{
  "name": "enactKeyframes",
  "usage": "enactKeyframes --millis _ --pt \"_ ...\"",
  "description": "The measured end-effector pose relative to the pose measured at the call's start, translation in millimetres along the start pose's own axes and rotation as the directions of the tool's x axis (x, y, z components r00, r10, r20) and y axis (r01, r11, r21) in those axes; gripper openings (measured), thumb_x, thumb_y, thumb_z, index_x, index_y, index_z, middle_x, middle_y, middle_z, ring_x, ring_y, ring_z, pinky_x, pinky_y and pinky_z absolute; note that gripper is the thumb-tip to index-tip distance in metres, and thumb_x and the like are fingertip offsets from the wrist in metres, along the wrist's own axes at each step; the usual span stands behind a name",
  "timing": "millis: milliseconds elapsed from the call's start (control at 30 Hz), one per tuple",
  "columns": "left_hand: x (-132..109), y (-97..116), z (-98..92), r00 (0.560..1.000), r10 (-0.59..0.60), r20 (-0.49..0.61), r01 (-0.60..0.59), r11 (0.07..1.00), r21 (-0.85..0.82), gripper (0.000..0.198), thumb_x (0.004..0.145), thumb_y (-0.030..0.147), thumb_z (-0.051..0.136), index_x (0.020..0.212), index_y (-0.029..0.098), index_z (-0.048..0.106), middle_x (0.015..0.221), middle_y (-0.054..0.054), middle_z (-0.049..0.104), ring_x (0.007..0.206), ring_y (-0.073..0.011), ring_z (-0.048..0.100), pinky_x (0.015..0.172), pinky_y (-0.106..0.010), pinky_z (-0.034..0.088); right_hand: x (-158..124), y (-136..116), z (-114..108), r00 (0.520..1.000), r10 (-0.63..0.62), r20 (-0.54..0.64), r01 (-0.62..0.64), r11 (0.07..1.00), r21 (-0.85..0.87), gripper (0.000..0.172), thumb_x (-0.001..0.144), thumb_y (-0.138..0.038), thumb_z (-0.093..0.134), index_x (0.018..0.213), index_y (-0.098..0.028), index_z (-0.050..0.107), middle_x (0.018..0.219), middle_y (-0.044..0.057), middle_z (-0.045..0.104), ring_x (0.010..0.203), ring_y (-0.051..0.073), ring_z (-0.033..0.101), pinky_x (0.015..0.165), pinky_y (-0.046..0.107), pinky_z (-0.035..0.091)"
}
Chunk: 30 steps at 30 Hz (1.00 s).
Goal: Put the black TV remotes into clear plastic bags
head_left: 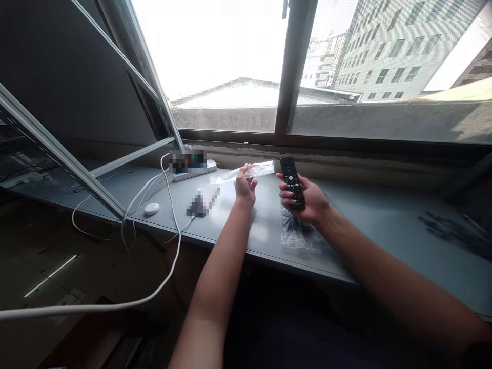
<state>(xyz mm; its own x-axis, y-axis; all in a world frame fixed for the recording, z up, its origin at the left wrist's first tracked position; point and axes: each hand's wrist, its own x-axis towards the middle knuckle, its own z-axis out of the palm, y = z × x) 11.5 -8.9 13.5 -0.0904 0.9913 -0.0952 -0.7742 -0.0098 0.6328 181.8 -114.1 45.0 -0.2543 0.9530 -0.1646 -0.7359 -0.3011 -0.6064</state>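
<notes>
A black remote control (291, 179) is held upright in my right hand (313, 201), its buttons facing me and my fingers wrapped round its lower half. My left hand (245, 185) pinches a clear plastic sleeve (261, 169), which stretches out to both sides of the fingers. The remote is apart from the sleeve. Beneath my right hand, clear plastic bags (292, 238) with dark things inside lie on the grey tabletop (265, 225); my hand and forearm hide part of them.
A white power strip (196, 171) with white cables (175, 205) stands at the back left. Nearby lie a blurred-out device (202, 201) and a round white object (151, 208). A metal frame (111, 197) rises on the left. More dark items (449, 230) lie at right, before the window.
</notes>
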Motion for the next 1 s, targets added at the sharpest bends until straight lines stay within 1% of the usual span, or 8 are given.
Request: enactKeyframes --millis 167,333,500,633,700,767,867,1000 --pt "0.5 -0.3 -0.5 1.0 0.004 0.017 -0.004 1.0 0.019 0.015 0.098 0.032 0.076 0.109 0.023 0.081 0.137 -0.006 0.081 0.114 -0.0178 0.077 0.056 -0.017 0.04 0.8 0.5 2.1 0.997 0.011 -0.072 -0.005 0.997 0.077 0.03 0.116 -0.041 0.058 0.132 -0.017 0.067 0.078 0.001 0.061 0.061 0.015 0.061 0.05 0.021 0.061" --pt "2.5 -1.1 -3.1 0.999 0.017 0.04 -0.018 0.999 0.03 0.016 0.099 0.034 0.076 0.11 0.024 0.081 0.14 -0.007 0.081 0.118 -0.0192 0.077 0.056 -0.017 0.041 3.9 0.3 2.8 0.987 -0.063 -0.148 0.064 0.998 0.001 0.025 0.116 -0.035 0.054 0.135 -0.022 0.064 0.113 0.014 0.078 0.094 0.024 0.08 0.073 0.038 0.076" --pt "2.7 -0.6 -5.7 1.0 0.02 0.01 -0.02 1.0 0.017 0.019 0.095 0.034 0.079 0.111 0.025 0.082 0.131 -0.007 0.083 0.114 -0.0194 0.077 0.055 -0.018 0.042 6.5 -2.1 0.3 0.985 -0.066 -0.158 0.07 0.997 0.019 0.022 0.118 -0.035 0.052 0.131 -0.022 0.064 0.109 0.012 0.079 0.083 0.019 0.077 0.066 0.029 0.074" --pt "2.1 -0.6 -5.0 1.0 0.01 0.005 -0.01 1.0 0.002 0.016 0.095 0.032 0.079 0.109 0.024 0.082 0.128 -0.006 0.083 0.107 -0.0172 0.077 0.056 -0.018 0.043 5.5 -2.6 -0.9 0.988 -0.025 -0.154 0.045 0.99 0.13 0.033 0.121 -0.048 0.042 0.123 -0.022 0.063 0.099 0.009 0.074 0.061 0.015 0.064 0.038 0.02 0.054" --pt "1.4 -0.4 -3.9 1.0 0.006 -0.003 -0.006 1.0 0.001 0.016 0.095 0.032 0.079 0.109 0.024 0.082 0.126 -0.006 0.083 0.104 -0.0163 0.077 0.057 -0.018 0.043 4.9 -2.4 -1.2 0.991 -0.027 -0.132 0.049 0.986 0.161 0.034 0.122 -0.046 0.038 0.121 -0.022 0.062 0.093 0.007 0.071 0.057 0.014 0.059 0.033 0.018 0.047" --pt "0.5 -0.2 -3.0 1.0 0.004 -0.007 -0.004 1.0 0.008 0.015 0.096 0.032 0.078 0.108 0.023 0.081 0.125 -0.006 0.083 0.1 -0.0149 0.076 0.057 -0.017 0.042 4.8 -2.0 -0.8 0.992 -0.03 -0.123 0.049 0.986 0.159 0.029 0.121 -0.04 0.042 0.123 -0.02 0.063 0.087 0.005 0.068 0.055 0.013 0.058 0.034 0.017 0.046" --pt "-0.4 0.0 -2.9 1.0 0.003 -0.004 -0.003 1.0 0.008 0.013 0.097 0.031 0.077 0.106 0.023 0.081 0.123 -0.006 0.083 0.093 -0.0126 0.075 0.056 -0.017 0.041 5.3 -1.3 1.7 0.986 -0.027 -0.165 0.047 0.992 0.12 0.019 0.118 -0.03 0.054 0.126 -0.018 0.066 0.079 0.002 0.064 0.057 0.013 0.061 0.041 0.018 0.055" --pt "-0.5 0.0 -3.9 1.0 0.007 -0.003 -0.007 1.0 0.012 0.012 0.097 0.032 0.078 0.104 0.022 0.08 0.123 -0.005 0.083 0.087 -0.0112 0.072 0.056 -0.017 0.042 5.1 -0.5 4.8 0.97 -0.024 -0.241 0.043 0.996 0.075 0.018 0.115 -0.029 0.057 0.127 -0.02 0.067 0.091 0.009 0.075 0.073 0.02 0.073 0.059 0.028 0.071"
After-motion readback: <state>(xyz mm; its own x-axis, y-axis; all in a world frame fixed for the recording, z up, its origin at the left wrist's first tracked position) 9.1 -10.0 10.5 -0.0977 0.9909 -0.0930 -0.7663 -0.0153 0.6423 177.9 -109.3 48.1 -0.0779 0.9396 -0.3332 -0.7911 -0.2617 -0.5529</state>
